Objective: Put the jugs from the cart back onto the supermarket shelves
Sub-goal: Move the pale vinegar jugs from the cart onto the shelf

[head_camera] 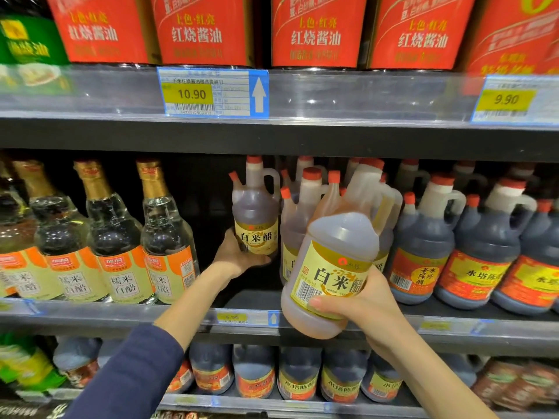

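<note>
Grey metal shelf [248, 297] runs across in front of you, with dark jugs [423, 246] on its right part and clear bottles [115, 237] on its left. Your right grip [363, 303] clasps a pale jug [329, 267] low on its body, tilted, just before the shelf edge. Your left grip [239, 252] curls round the base of a second pale jug [255, 219], upright in the gap beside the bottles.

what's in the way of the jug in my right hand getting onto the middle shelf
Straight behind the tilted jug in the right hand, pale jugs already fill the middle shelf. The dark gap lies to its left, where the left hand holds another jug at the gap's right side.
</note>
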{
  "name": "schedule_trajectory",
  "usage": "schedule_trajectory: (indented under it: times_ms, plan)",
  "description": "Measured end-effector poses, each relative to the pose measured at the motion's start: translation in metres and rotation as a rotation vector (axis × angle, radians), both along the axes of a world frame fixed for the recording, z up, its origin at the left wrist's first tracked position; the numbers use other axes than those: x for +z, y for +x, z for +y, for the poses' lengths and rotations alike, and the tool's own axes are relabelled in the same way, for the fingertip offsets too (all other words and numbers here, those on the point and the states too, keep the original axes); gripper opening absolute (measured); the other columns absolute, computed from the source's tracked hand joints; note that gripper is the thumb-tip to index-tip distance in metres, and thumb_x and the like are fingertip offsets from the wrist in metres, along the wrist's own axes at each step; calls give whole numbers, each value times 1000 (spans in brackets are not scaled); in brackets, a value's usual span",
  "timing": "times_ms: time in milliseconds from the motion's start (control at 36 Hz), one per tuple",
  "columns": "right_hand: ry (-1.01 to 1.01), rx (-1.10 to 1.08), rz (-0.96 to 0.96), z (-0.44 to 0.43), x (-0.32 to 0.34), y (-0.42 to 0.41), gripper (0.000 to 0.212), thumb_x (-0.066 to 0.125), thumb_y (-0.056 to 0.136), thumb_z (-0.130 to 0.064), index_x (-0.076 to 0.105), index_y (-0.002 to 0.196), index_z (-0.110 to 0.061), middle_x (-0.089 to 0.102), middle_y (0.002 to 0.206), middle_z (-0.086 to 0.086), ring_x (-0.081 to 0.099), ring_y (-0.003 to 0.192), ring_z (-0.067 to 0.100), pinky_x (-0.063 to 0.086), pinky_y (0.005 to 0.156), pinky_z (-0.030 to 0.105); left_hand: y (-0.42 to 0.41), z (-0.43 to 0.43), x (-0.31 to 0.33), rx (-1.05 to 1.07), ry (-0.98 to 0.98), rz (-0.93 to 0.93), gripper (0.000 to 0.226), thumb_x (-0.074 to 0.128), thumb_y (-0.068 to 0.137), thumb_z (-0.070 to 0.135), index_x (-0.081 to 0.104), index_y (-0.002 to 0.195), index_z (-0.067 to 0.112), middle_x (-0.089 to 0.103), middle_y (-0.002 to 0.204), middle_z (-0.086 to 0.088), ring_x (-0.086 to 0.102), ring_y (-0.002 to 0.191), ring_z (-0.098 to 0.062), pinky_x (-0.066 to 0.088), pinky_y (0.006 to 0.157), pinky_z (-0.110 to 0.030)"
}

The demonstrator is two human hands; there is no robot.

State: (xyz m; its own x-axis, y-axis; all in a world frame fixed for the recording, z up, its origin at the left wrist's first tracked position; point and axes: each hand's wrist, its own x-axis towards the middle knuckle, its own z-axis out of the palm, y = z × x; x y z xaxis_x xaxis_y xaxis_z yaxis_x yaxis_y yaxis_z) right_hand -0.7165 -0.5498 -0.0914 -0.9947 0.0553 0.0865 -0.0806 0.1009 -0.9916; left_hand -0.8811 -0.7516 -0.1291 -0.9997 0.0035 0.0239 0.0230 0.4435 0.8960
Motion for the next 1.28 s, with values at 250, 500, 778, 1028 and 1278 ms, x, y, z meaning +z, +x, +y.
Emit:
schedule_trajectory:
  times_ms: [250, 500, 778, 1028, 1278]
  plan:
    - [16, -33, 31, -4, -2, 0, 98, 91, 28, -33, 58, 117, -11, 74, 100, 0, 70, 92, 12, 58, 70, 27, 104, 5, 37, -162, 202, 164, 67, 78, 73, 35, 44, 130, 24, 53, 116, 22, 53, 114, 1, 39, 82, -1]
    - [11, -38, 134, -30, -4, -3, 84, 93, 44, -2, 54, 118, -12, 69, 105, -2, 67, 95, 4, 53, 64, 13, 151, 13, 51, -425, 121, 217, 76, 78, 63, 51, 43, 129, 41, 62, 120, 24, 57, 112, 6, 49, 94, -19]
    - [63, 17, 309, -59, -14, -14, 100, 93, 42, -16, 44, 128, -19, 63, 122, -1, 61, 114, 8, 54, 88, 27, 148, -15, 57, -342, 32, 347, 90, 78, 62, 53, 39, 138, 28, 61, 122, 18, 58, 112, 4, 51, 96, -30]
    - [237, 12, 362, -77, -2, -28, 91, 91, 49, -30, 44, 126, -20, 59, 120, -14, 56, 113, -1, 49, 86, 13, 135, -31, 51, -350, 51, 384, 88, 77, 74, 34, 26, 145, 24, 52, 132, 17, 50, 123, 2, 44, 98, -17]
    - [376, -84, 297, -89, -15, -52, 78, 91, 54, -25, 51, 119, -10, 59, 107, -9, 56, 105, 6, 43, 72, 0, 105, -38, 31, -329, 3, 367, 75, 76, 76, 32, 30, 135, 23, 50, 129, 19, 48, 122, 6, 43, 98, -15]
